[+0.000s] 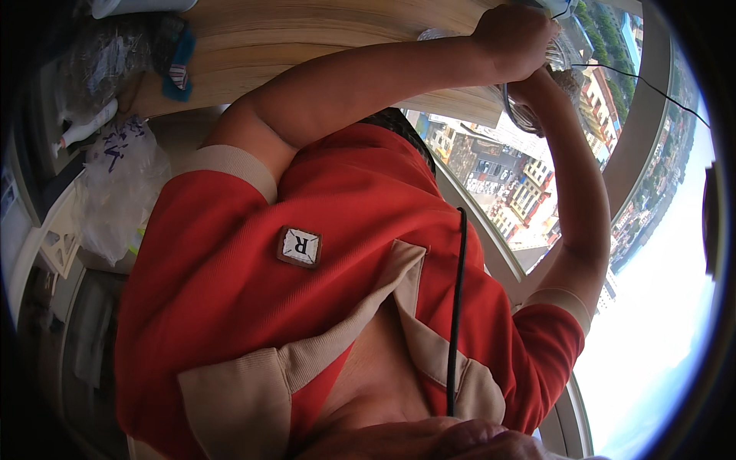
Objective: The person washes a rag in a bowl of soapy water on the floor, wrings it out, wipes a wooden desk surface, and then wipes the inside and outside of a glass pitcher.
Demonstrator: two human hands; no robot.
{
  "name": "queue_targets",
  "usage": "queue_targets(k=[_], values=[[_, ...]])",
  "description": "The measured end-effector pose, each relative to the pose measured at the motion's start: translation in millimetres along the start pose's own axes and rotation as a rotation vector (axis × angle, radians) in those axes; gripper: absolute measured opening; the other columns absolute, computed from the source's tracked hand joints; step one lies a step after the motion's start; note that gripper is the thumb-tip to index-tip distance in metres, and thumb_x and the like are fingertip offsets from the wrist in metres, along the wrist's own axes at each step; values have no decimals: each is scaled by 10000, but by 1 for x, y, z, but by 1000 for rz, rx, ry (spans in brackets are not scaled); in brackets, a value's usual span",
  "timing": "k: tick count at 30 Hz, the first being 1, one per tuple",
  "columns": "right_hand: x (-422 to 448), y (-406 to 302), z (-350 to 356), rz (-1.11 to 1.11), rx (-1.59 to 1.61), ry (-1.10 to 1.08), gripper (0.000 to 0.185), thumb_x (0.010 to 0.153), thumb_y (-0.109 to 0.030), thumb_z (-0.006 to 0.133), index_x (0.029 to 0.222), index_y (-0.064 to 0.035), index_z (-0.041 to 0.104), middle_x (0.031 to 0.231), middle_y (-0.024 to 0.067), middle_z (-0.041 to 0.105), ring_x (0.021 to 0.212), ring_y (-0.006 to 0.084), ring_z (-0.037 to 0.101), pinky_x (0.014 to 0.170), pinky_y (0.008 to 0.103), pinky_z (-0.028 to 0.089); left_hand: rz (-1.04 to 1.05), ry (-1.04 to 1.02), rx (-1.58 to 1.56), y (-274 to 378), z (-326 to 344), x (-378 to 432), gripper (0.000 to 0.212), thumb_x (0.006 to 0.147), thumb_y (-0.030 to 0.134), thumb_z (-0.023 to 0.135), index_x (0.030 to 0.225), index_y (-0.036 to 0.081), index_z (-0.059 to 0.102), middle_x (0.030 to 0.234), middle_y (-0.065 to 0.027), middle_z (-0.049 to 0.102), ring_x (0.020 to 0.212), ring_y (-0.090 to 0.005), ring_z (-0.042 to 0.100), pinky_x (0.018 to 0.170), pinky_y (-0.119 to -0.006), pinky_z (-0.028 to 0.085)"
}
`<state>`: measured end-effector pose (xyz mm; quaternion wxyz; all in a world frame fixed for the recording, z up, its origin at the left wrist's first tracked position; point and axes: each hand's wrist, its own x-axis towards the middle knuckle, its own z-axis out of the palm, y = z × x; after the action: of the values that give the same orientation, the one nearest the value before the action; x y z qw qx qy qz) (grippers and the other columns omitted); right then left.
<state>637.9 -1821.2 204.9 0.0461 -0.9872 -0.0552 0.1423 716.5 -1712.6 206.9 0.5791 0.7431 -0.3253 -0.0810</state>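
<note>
My left hand (514, 43) is at the top right, its fingers curled in and mostly hidden on the far side. Just below it, my right hand (535, 89) is closed around a bundle of looped metallic wire (522, 118). The loops hang out below the right hand. Shiny strands also show past the left knuckles, but whether the left fingers grip them is hidden. Close by the right hand is a small brownish, rough-looking thing (566, 81), too small to name. Both hands are at the right end of a wood-grain tabletop (345, 26).
Left on the tabletop lie a clear plastic bag (109, 57) and a blue cloth item (183, 63). A white bottle (89, 125) and a knotted white plastic bag (121, 195) are at the left. A window (627, 144) borders the right; a thin dark wire (650, 83) crosses it.
</note>
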Motion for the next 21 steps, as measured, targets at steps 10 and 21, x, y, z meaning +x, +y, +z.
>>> queue_targets(k=[10,21], values=[[-119,29,-97,777,696,505,319,949,-220,606,1131,31,683,955,97,711,869,126,646,785,263,512,30,71,-107,-5,-27,2,111,817,-5,502,826,-18,612,770,-273,630,811,-444,626,701,-517,485],[-57,8,46,407,1694,654,382,1046,-181,376,1353,42,428,1288,168,564,1150,281,576,993,403,471,-64,96,-320,-18,-22,5,238,953,127,495,1032,-31,654,952,-245,674,938,-404,640,814,-426,506]])
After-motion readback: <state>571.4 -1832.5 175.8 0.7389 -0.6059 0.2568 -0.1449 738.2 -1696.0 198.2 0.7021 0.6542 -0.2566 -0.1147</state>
